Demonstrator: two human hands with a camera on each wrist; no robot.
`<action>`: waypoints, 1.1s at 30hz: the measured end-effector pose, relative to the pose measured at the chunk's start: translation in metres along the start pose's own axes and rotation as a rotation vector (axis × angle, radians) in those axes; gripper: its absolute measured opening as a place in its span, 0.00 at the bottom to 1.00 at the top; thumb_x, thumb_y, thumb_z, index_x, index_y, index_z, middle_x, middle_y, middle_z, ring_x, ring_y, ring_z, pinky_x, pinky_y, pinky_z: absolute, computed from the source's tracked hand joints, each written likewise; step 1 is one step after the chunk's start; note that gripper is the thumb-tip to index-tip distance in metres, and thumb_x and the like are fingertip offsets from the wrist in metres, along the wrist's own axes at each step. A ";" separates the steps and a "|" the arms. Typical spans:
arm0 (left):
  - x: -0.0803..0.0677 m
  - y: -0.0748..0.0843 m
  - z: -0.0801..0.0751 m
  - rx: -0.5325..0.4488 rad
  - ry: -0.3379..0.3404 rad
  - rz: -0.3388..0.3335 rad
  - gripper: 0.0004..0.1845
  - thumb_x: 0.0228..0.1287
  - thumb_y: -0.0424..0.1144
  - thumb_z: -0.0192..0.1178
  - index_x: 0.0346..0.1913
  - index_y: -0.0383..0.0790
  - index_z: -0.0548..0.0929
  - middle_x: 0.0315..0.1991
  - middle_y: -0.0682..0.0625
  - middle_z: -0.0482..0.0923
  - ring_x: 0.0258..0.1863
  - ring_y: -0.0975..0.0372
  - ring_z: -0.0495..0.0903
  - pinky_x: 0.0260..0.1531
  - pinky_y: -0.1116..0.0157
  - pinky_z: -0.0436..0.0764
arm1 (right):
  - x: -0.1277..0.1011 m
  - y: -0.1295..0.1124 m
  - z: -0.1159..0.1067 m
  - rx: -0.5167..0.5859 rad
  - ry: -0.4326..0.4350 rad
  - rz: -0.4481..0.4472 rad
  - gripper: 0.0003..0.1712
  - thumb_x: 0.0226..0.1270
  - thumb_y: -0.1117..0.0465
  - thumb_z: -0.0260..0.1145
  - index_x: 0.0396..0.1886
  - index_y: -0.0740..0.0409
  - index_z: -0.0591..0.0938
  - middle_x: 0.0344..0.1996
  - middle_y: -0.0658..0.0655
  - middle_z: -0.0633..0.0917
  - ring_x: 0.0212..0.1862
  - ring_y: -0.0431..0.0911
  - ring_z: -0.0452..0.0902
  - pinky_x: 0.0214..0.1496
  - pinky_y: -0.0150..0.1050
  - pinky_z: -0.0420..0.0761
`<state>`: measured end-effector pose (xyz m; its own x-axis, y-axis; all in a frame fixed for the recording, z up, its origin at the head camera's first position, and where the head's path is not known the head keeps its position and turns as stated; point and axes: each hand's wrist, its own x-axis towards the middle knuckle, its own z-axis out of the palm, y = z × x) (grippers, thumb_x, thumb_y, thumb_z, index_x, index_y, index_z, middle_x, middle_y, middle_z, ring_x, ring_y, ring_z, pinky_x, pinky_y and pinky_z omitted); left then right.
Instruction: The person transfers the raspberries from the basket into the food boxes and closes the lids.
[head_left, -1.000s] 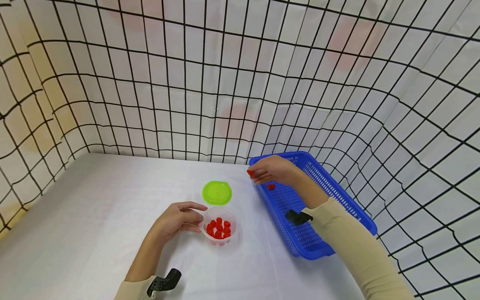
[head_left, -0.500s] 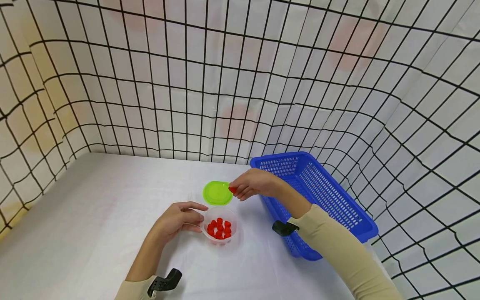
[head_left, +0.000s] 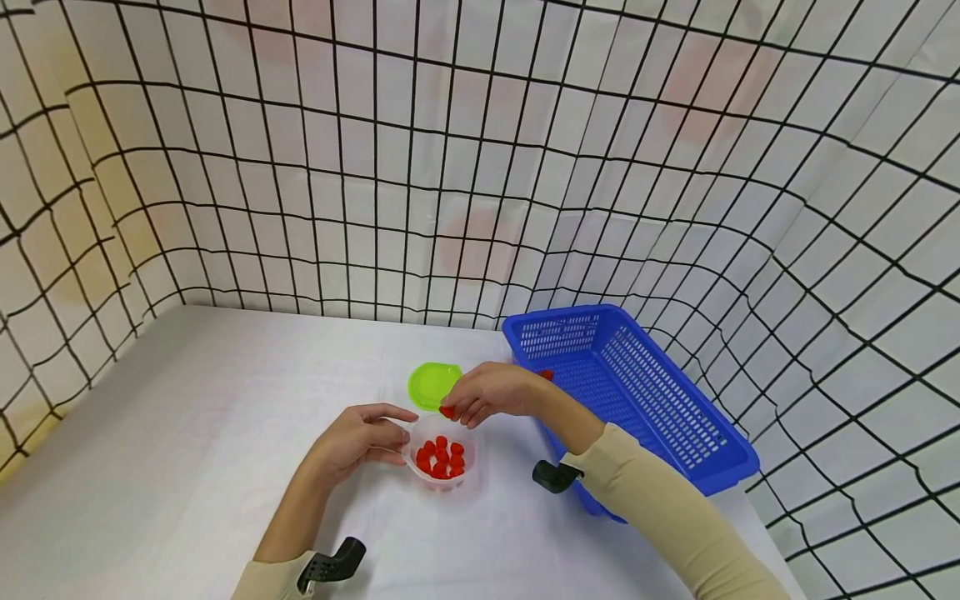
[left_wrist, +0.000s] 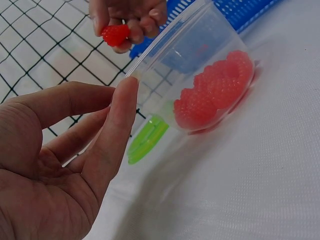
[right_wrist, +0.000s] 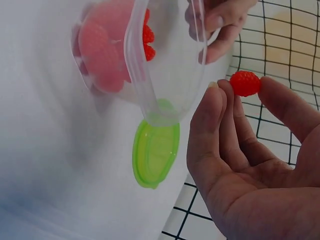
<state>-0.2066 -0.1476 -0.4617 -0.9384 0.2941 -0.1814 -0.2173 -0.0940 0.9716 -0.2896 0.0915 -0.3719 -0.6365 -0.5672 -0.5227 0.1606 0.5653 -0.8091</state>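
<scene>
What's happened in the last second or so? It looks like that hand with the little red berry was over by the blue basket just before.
The right hand carried a red berry, pinched in its fingertips, leftward from the blue basket, past the green lid, to just above the clear cup. The left hand stayed at the cup's side; cup, lid and basket kept their places, and one berry remains in the basket.

Layout about the cup point(head_left: 441, 457), which stands on the table point(head_left: 187, 433) and holds a heap of berries point(head_left: 440, 458). The left hand point(head_left: 358, 438) touches the cup's left side. The right hand point(head_left: 489, 392) is just above the cup's far rim and pinches one berry point(head_left: 447, 411). The lid point(head_left: 432, 384) lies flat just behind the cup. The basket point(head_left: 637, 400) stands to the cup's right, with one berry in it point(head_left: 547, 375) at its far end.
</scene>
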 end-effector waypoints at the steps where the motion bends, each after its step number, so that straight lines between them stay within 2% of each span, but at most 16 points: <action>1: 0.000 0.000 0.000 0.000 0.000 -0.001 0.21 0.68 0.31 0.59 0.60 0.23 0.78 0.33 0.47 0.84 0.32 0.59 0.83 0.38 0.60 0.90 | 0.001 0.002 0.001 -0.008 -0.015 -0.004 0.15 0.70 0.58 0.67 0.46 0.67 0.86 0.35 0.57 0.86 0.42 0.55 0.84 0.47 0.38 0.89; 8: 0.001 0.000 0.000 0.007 -0.006 -0.004 0.20 0.69 0.32 0.58 0.60 0.23 0.78 0.34 0.46 0.84 0.31 0.58 0.83 0.39 0.60 0.90 | 0.005 0.007 0.008 -0.048 -0.059 0.004 0.14 0.68 0.58 0.68 0.44 0.65 0.88 0.32 0.54 0.86 0.39 0.50 0.83 0.46 0.36 0.89; 19: 0.001 0.000 0.000 0.011 -0.004 -0.009 0.21 0.68 0.32 0.59 0.60 0.24 0.78 0.35 0.46 0.84 0.30 0.59 0.84 0.39 0.60 0.90 | 0.007 0.013 0.012 -0.032 -0.029 0.005 0.14 0.69 0.59 0.66 0.46 0.65 0.87 0.33 0.53 0.87 0.37 0.48 0.82 0.44 0.35 0.88; 27: 0.001 -0.001 0.000 0.002 -0.011 -0.004 0.21 0.69 0.31 0.58 0.61 0.23 0.77 0.34 0.46 0.84 0.29 0.59 0.83 0.39 0.60 0.90 | 0.006 0.015 0.012 -0.037 -0.050 -0.009 0.14 0.69 0.59 0.66 0.46 0.65 0.87 0.37 0.57 0.89 0.44 0.57 0.83 0.44 0.35 0.88; 33: 0.000 0.000 0.000 0.013 -0.008 -0.009 0.21 0.69 0.32 0.58 0.61 0.24 0.77 0.35 0.46 0.84 0.29 0.59 0.84 0.39 0.61 0.90 | 0.006 0.016 0.012 -0.045 -0.061 -0.008 0.14 0.69 0.59 0.66 0.47 0.65 0.87 0.39 0.58 0.89 0.45 0.58 0.83 0.46 0.36 0.88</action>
<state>-0.2067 -0.1472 -0.4620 -0.9341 0.3030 -0.1889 -0.2221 -0.0787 0.9719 -0.2818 0.0902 -0.3910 -0.5907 -0.6063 -0.5325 0.1203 0.5864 -0.8010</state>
